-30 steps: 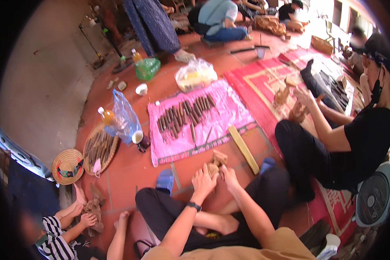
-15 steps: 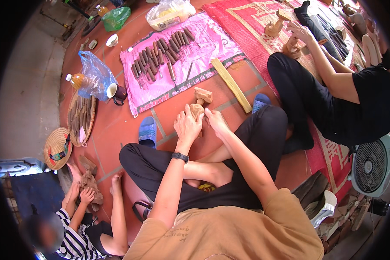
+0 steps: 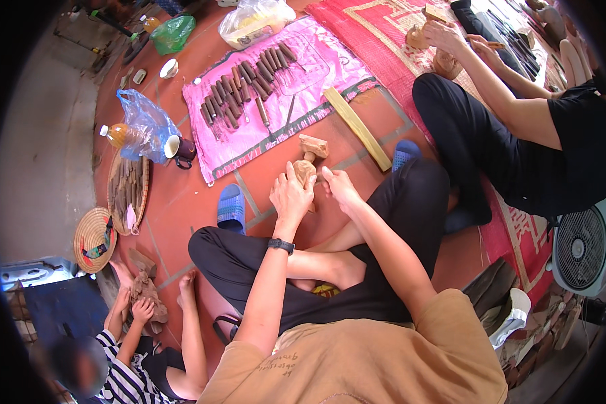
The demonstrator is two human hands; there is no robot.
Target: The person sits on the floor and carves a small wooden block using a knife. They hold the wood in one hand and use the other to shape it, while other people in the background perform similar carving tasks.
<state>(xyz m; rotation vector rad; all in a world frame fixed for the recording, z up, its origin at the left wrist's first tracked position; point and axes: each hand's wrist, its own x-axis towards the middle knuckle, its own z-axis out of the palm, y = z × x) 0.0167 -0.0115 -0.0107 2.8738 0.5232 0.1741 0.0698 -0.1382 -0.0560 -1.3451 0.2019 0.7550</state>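
A carved wooden piece (image 3: 305,172), pale brown with a rounded body, a narrow neck and a flat block (image 3: 314,145) at its far end, stands in front of my crossed legs. My left hand (image 3: 291,195) is wrapped round its rounded body from the left. Just to the right of the piece, a little apart from it, is my right hand (image 3: 342,188), with its fingers curled in and the thumb raised. Whatever those fingers may hold is hidden. Farther off, wooden-handled carving tools (image 3: 239,91) lie in rows on a pink sheet (image 3: 217,152).
A wooden strip (image 3: 358,129) lies right of the sheet; blue slippers (image 3: 231,208) flank my legs. Left are a mug (image 3: 180,151), a bottle (image 3: 114,135) and a basket of tools (image 3: 128,188). One person carves at right, near a fan (image 3: 581,250); another sits at lower left.
My right hand has drawn slightly away from the carved piece, to the right. My left hand keeps its hold. The person at right has moved their hands over their carving.
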